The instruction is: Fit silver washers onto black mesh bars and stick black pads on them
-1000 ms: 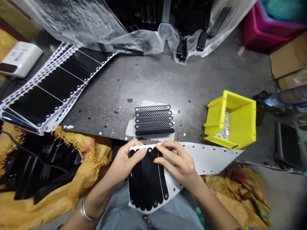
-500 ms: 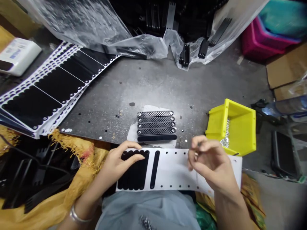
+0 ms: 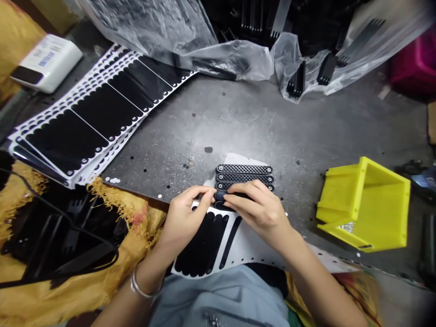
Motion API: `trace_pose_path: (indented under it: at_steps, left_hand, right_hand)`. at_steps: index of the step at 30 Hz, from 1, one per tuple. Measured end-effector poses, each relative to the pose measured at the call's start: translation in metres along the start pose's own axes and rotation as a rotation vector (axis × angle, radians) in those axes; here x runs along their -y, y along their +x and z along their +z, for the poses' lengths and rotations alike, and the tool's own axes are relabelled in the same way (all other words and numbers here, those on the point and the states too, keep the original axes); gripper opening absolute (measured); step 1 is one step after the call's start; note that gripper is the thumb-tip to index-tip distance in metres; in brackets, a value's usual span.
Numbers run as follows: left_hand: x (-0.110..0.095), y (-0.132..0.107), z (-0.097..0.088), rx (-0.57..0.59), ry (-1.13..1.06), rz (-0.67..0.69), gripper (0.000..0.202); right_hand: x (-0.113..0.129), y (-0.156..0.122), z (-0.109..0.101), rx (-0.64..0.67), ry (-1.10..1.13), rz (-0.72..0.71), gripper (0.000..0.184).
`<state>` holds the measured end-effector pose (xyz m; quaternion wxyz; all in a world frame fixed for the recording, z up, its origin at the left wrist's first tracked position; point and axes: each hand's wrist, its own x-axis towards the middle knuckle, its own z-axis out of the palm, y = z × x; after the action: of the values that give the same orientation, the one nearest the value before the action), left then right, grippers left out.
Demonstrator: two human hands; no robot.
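- The light is fairly bright, soft and even; you can't tell where it comes from.
- Only faint, soft shadows fall beneath your left hand [image 3: 182, 222] and right hand [image 3: 257, 213].
- Ahead of your grip, a pale sheen lies on the plastic bag [image 3: 235, 59] and the steel table [image 3: 238, 122].
- The strip [image 3: 220, 196] between your hands is sharp.
- Far right of your grip, the pink basket [image 3: 417, 68] blurs.
- Near your right elbow, the sack [image 3: 361, 284] smears, and the frame's corner darkens.
- Toward the frame's edges, the wide lens bends everything.

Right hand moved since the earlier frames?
Yes. The right hand has gone left, away from the yellow bin, and now lies over the stack of black textured strips.
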<state>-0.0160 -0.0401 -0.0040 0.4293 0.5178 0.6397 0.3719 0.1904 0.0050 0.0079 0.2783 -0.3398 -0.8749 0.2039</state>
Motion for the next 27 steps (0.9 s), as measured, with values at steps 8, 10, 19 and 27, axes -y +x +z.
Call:
trace_pose_path:
  at_steps: [8, 10, 19, 27]
  left_hand:
    - [-0.001, 0.009, -0.001, 0.050, 0.004, -0.070, 0.017]
    - [0.000, 0.010, -0.002, 0.055, 0.022, -0.068, 0.017]
    - [0.002, 0.012, -0.005, 0.047, 0.037, -0.078, 0.023]
    - [0.001, 0.004, 0.002, -0.039, -0.111, -0.102, 0.025]
  right_hand:
    - [0.003, -0.003, -0.016, 0.017, -0.061, 0.058, 0.018]
    - [-0.003, -0.012, -0.031, 0.018, -0.016, 0.157, 0.022]
    - [-0.031, -0.037, -0.043, -0.068, 0.238, 0.305, 0.015]
    - [-0.002, -0.041, -0.031, -0.209, -0.064, 0.192, 0.024]
